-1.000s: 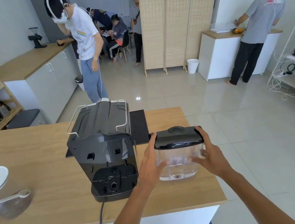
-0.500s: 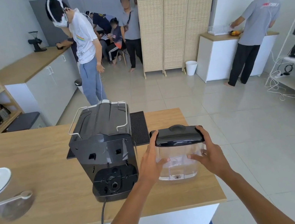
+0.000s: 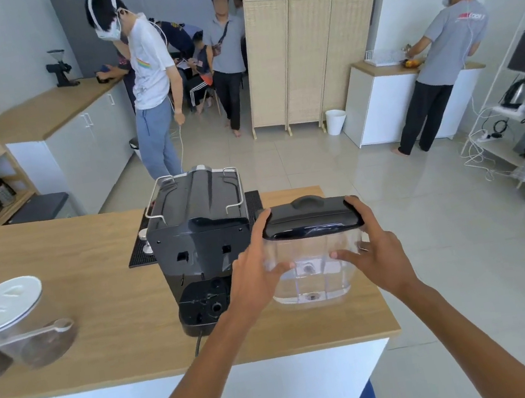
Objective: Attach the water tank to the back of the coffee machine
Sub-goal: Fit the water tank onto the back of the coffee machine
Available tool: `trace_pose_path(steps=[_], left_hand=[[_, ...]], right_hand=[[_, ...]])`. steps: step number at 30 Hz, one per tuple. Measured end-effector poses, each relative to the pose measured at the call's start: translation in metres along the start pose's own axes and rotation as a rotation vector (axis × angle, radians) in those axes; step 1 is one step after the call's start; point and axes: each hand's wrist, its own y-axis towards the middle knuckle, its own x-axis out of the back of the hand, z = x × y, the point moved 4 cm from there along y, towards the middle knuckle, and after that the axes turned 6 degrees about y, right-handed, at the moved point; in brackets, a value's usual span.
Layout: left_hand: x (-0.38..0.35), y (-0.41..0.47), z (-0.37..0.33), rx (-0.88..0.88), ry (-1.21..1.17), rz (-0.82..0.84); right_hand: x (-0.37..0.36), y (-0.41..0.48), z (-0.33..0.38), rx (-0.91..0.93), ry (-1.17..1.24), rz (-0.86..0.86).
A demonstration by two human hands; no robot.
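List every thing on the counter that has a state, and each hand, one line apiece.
water tank: lid on, looks empty, held upright, not attached.
coffee machine: back faces the camera, tank seat bare.
left hand: gripping the tank's left side.
right hand: gripping the tank's right side.
jar: white lid on, a spoon resting against it.
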Motion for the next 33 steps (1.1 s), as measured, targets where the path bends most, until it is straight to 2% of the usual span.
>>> trace_pose_path(steps=[15,20,33], left_hand=[[0.107,-0.016,0.051,0.069,0.082,-0.06],[0.13,-0.02,0.075,0.095,0.03,-0.08],[0.15,-0.018,0.119,0.111,-0.108,-0.122]], right_hand=[[-0.083,0.008,0.074,0.044,0.112,0.071],[-0.114,0.015,0.091,0.049,0.149,0.1],[-0.166,0.018,0.108,-0.022,0.152,0.02]])
